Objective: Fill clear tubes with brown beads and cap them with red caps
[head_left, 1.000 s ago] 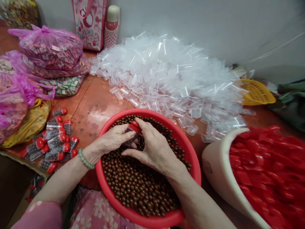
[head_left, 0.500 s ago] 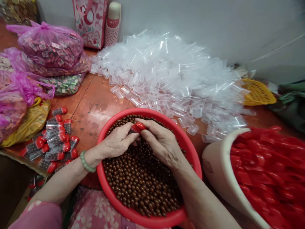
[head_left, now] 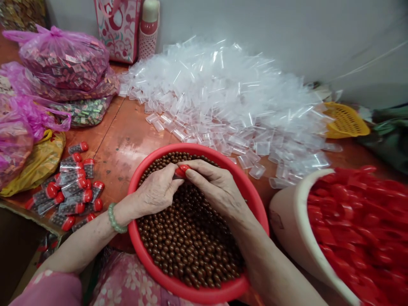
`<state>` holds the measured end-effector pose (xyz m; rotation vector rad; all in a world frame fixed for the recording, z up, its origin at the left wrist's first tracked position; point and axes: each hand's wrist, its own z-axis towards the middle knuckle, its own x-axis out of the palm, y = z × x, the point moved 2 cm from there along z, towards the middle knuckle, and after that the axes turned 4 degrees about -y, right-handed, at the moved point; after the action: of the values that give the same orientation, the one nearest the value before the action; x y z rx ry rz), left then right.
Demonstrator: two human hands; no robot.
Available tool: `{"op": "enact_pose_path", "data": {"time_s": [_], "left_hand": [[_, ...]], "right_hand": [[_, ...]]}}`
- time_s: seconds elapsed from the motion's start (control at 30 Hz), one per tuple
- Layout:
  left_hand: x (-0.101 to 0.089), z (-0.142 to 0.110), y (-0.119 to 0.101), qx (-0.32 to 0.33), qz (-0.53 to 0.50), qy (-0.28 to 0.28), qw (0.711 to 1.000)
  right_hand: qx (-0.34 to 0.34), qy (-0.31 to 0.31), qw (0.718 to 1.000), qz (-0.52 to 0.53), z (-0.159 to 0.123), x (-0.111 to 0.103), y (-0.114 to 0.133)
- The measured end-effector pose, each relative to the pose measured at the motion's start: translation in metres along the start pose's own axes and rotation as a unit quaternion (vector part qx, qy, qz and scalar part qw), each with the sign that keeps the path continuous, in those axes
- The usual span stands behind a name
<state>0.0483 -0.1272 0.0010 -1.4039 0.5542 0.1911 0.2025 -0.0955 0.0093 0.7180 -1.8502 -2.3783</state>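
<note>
Over a red basin point(head_left: 135, 238) full of round brown balls point(head_left: 188, 242), both hands meet at one small container with a red cap point(head_left: 182, 170). My left hand point(head_left: 157, 189), with a green bead bracelet at the wrist, is closed around the container's body, which the fingers mostly hide. The fingers and thumb of my right hand point(head_left: 218, 187) pinch the red cap. Capped clear containers point(head_left: 73, 187) filled with dark balls lie in a loose heap to the left of the basin.
Behind the basin spreads a large pile of clear plastic containers point(head_left: 223, 93). A white bucket point(head_left: 291, 229) of red caps point(head_left: 360, 229) stands at right. Pink bags point(head_left: 66, 63), a pink patterned bag point(head_left: 117, 29), a flask point(head_left: 149, 29) and a yellow basket point(head_left: 346, 121) are farther back.
The right-hand fingers have shifted on the red cap, which now shows less between the hands. The whole view has moved slightly.
</note>
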Motion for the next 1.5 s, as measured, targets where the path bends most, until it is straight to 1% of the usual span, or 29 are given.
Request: {"op": "enact_pose_path", "data": {"time_s": [0.1, 0.2, 0.3, 0.37, 0.43, 0.5, 0.6, 0.67, 0.77, 0.93, 1.1, 1.23, 1.3, 1.4, 1.5], "left_hand": [[-0.001, 0.0, 0.0, -0.024, -0.037, 0.019, 0.999], [-0.001, -0.001, 0.0, -0.038, -0.07, 0.031, 0.996], [-0.001, 0.001, 0.002, -0.055, -0.088, 0.027, 0.994], [-0.001, 0.003, 0.004, -0.066, -0.122, 0.036, 0.99], [0.0, 0.005, 0.005, -0.063, -0.166, 0.044, 0.983], [0.0, 0.007, 0.005, -0.057, -0.195, 0.039, 0.978], [0.001, 0.007, 0.007, -0.074, -0.227, 0.038, 0.97], [0.002, 0.006, 0.007, -0.078, -0.248, 0.045, 0.965], [0.002, 0.004, 0.006, -0.072, -0.269, 0.054, 0.959], [0.002, 0.004, 0.006, -0.065, -0.268, 0.059, 0.959], [0.002, 0.004, 0.005, -0.073, -0.253, 0.059, 0.963], [0.003, 0.006, 0.005, -0.071, -0.249, 0.044, 0.965], [0.004, 0.007, 0.004, -0.069, -0.227, 0.045, 0.97], [0.005, 0.009, 0.003, -0.072, -0.207, 0.045, 0.975], [0.005, 0.01, 0.001, -0.066, -0.221, 0.045, 0.972]], "right_hand": [[-0.056, 0.017, 0.996, -0.066, 0.001, -0.002, 0.002], [-0.128, 0.039, 0.977, -0.164, -0.001, -0.004, 0.005], [-0.195, 0.056, 0.935, -0.29, -0.005, 0.001, 0.009], [-0.213, 0.036, 0.899, -0.382, -0.008, 0.007, 0.01], [-0.223, -0.001, 0.863, -0.453, -0.009, 0.014, 0.011], [-0.238, -0.031, 0.837, -0.492, -0.01, 0.02, 0.012], [-0.267, -0.05, 0.819, -0.506, -0.009, 0.025, 0.012], [-0.279, -0.047, 0.817, -0.503, -0.007, 0.025, 0.012], [-0.279, -0.035, 0.821, -0.498, -0.005, 0.024, 0.011], [-0.29, -0.039, 0.824, -0.486, -0.004, 0.023, 0.011], [-0.274, -0.032, 0.839, -0.469, -0.004, 0.024, 0.012], [-0.254, -0.013, 0.838, -0.482, -0.007, 0.028, 0.014], [-0.266, -0.031, 0.841, -0.471, -0.009, 0.029, 0.014], [-0.296, -0.076, 0.845, -0.44, -0.01, 0.031, 0.01], [-0.312, -0.087, 0.845, -0.425, -0.009, 0.031, 0.006]]}}
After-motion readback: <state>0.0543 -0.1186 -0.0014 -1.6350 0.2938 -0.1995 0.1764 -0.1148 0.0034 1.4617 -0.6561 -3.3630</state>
